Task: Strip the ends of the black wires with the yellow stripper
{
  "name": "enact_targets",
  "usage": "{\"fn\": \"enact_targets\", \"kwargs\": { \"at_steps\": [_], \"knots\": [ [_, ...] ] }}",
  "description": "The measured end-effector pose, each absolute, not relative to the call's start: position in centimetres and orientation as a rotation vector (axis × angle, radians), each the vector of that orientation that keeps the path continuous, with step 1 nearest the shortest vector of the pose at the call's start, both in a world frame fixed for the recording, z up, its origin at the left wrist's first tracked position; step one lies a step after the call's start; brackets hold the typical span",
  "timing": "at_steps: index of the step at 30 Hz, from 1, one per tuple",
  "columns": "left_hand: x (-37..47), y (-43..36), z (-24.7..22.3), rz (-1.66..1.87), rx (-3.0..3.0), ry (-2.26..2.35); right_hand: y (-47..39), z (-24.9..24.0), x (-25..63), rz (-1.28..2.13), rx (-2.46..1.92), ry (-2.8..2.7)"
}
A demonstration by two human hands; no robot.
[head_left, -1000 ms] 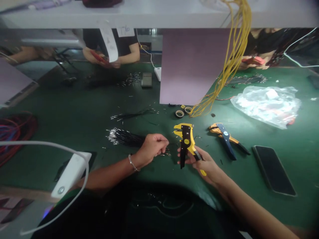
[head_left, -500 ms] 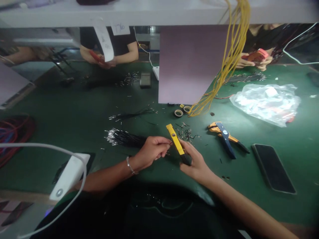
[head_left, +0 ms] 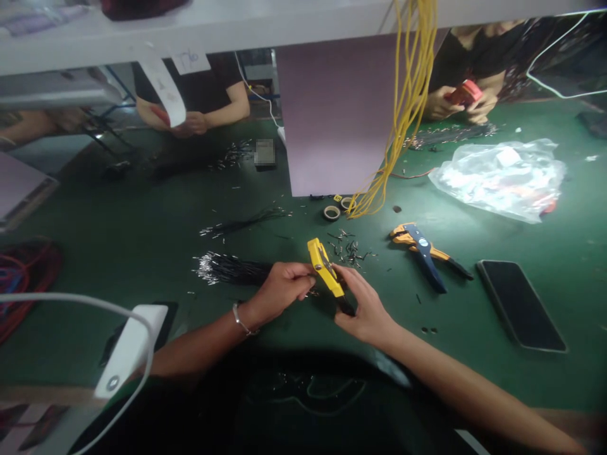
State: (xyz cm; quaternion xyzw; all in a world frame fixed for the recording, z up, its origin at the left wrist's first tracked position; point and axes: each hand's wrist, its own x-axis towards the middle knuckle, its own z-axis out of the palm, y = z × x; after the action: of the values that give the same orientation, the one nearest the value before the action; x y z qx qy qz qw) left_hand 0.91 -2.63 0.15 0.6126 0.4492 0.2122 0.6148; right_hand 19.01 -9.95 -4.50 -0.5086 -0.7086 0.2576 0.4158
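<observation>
In the head view my left hand (head_left: 284,287) is closed in a pinch close to the tool, on what looks like a thin wire, mostly hidden by the fingers. My right hand (head_left: 365,306) wraps round the black handles of yellow crimping pliers (head_left: 327,272). Their head tilts up and to the left, just right of my left fingertips. Behind my left hand lies a bundle of black wires (head_left: 232,267) with bright metal ends. Small dark cut pieces (head_left: 351,249) are scattered beyond the pliers.
Blue and orange wire strippers (head_left: 424,249) and a phone (head_left: 521,305) lie to the right. Two tape rolls (head_left: 331,212) sit below hanging yellow wires (head_left: 403,126). A clear plastic bag (head_left: 502,180) is farther back. Two co-workers sit across the green table (head_left: 142,221), holding red tools.
The yellow pliers have turned, so their jaw side shows more. Both hands keep close together at nearly the same spot. The whole view has shifted slightly.
</observation>
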Motion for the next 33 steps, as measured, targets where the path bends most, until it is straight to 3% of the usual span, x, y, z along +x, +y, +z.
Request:
{"fn": "enact_targets", "kwargs": {
  "at_steps": [11,33],
  "knots": [
    [1.0,-2.7,1.5,0.397,1.466,1.066,-10.1,-4.7,19.5,0.816,-1.234,-1.713],
    [0.9,-2.6,1.0,0.474,1.688,0.966,-9.7,-4.6,19.3,0.743,-1.251,-1.765]
  ]
}}
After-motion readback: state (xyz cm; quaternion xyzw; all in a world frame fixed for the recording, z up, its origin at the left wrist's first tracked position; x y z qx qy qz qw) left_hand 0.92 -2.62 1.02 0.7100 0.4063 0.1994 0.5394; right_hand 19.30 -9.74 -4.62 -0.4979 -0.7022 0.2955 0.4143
